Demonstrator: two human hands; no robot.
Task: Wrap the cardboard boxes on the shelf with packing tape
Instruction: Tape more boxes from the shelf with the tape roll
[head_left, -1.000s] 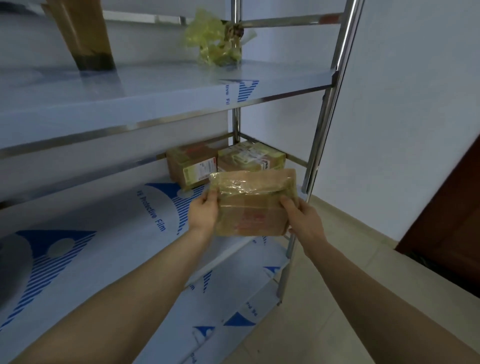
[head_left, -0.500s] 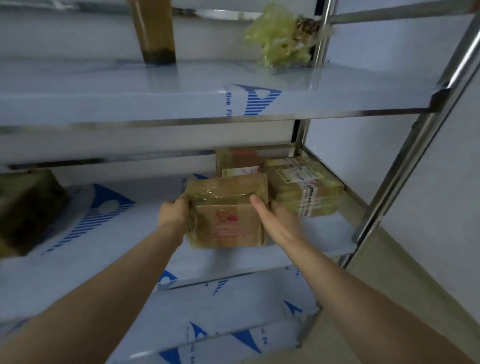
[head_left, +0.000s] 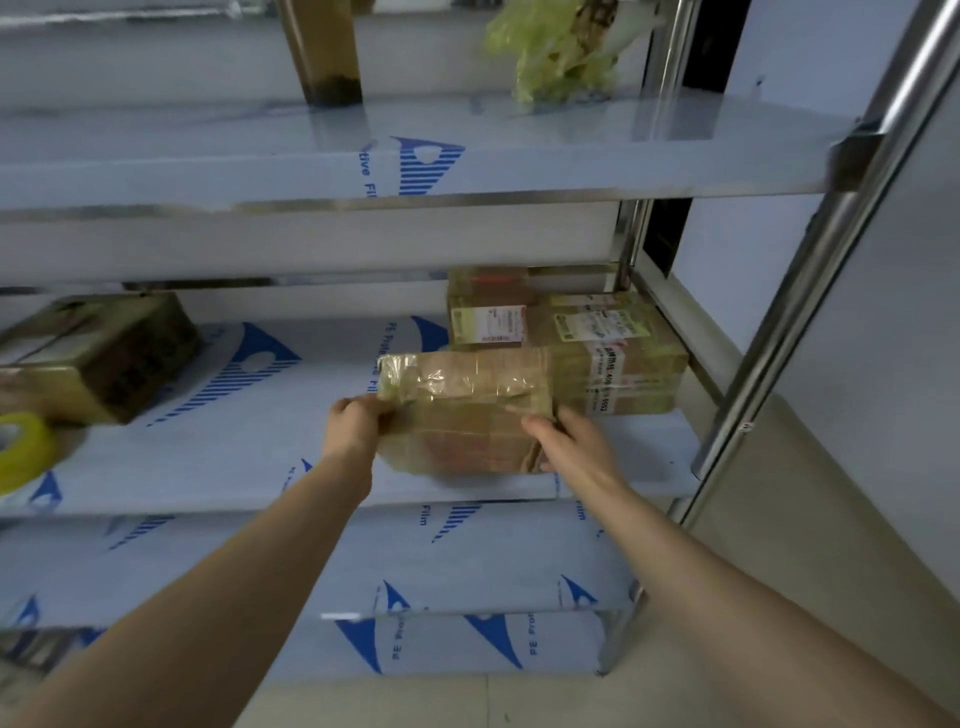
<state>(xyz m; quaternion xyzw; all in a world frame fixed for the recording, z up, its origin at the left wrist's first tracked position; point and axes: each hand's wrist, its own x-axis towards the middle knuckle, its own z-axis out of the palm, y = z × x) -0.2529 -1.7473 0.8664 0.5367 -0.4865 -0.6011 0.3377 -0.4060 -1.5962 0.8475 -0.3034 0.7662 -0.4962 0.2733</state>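
Together, left hand (head_left: 358, 423) and right hand (head_left: 571, 441) clasp taped box (head_left: 467, 410).

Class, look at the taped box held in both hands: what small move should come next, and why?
Probably set the taped box down on the shelf and let go: tape already covers it, the left hand and right hand hold its ends, near two labelled boxes.

Close head-worn view, down onto shelf (head_left: 218, 457)

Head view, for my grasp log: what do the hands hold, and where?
The taped cardboard box: left hand on its left end, right hand on its right end.
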